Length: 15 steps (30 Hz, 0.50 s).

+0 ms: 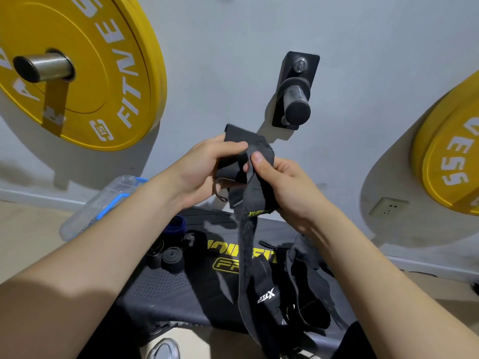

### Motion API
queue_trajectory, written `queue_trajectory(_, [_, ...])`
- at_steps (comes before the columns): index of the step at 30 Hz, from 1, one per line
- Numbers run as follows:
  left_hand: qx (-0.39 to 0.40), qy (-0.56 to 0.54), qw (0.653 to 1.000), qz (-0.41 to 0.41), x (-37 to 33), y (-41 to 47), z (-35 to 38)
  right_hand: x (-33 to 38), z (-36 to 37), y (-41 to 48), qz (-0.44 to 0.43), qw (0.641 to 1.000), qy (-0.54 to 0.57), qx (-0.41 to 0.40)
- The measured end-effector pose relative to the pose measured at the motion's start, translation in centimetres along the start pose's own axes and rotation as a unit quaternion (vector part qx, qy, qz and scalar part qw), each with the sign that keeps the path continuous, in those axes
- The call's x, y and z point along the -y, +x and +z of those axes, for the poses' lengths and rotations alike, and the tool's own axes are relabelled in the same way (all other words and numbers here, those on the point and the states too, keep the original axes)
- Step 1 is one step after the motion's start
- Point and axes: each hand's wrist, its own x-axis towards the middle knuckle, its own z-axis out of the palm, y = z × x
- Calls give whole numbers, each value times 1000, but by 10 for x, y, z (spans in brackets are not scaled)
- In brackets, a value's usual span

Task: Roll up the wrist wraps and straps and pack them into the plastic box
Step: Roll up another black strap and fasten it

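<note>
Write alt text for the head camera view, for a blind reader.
The left hand and right hand grip the top of a black wrist wrap, its tail hanging over a dark pad. Rolled wraps lie there beside a clear plastic box, under wall-mounted yellow weight plates.

Rolled wraps (172, 256), loose straps (308, 270) crowd the bench (158, 287) — near-left bare.

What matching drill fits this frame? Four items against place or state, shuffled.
Items:
1. wrist wrap
2. rolled wraps
3. plastic box
4. yellow plate

Places or states:
A. hung on a steel peg
B. held up, tail hanging down
C. low at left, by the wall
D. lying on the bench

Pairs: 1-B, 2-D, 3-C, 4-A
</note>
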Motion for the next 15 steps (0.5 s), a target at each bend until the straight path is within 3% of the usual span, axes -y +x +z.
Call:
queue_trajectory(4, [-32,33,999,-6,6,9,-2,0,1,13,20,999,42,-5])
queue_trajectory(10, [-66,10,998,-13,10,23,3,-6,-10,15,-29,992,-46,-114])
queue_trajectory(15, [-35,-5,999,-20,15,28,8,-9,-8,22,-77,969,-89,-217])
